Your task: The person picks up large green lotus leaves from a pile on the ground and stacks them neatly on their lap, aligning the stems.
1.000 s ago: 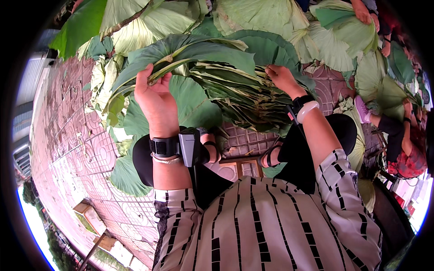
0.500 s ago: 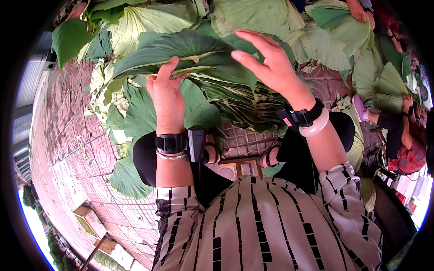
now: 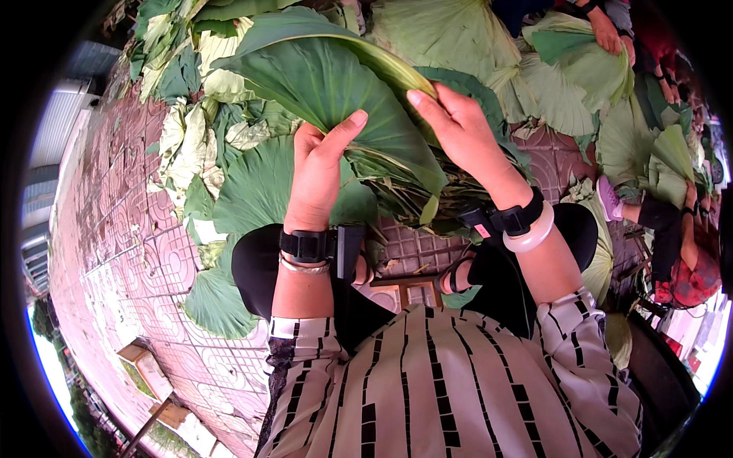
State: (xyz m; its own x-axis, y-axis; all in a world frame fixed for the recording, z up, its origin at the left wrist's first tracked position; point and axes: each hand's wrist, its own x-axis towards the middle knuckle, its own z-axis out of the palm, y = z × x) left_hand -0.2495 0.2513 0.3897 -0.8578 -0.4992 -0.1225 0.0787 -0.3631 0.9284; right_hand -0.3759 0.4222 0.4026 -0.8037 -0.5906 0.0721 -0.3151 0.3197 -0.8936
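Note:
A large green lotus leaf (image 3: 305, 80) is held up between my two hands, folded over so that its paler edge shows along the top right. My left hand (image 3: 321, 160) grips its lower edge, thumb lying on top and fingers hidden beneath. At the fold on the right, my right hand (image 3: 462, 126) pinches the leaf between thumb and fingers. Under it lies a thick stack of folded leaves (image 3: 412, 195) with browned, layered edges. Another broad green leaf (image 3: 256, 191) spreads out by my left forearm.
Many pale and green leaves (image 3: 435, 34) cover the paving beyond my hands. A co-worker's hand (image 3: 607, 34) touches leaves at the far right; another person in red (image 3: 695, 267) sits at right. Between my feet is a small wooden stool (image 3: 405, 288). Pink paving (image 3: 153, 252) stretches left.
My right hand, open and apart from the leaf before, has closed on its edge. The leaf has been lifted and opened out, and my left hand has shifted right.

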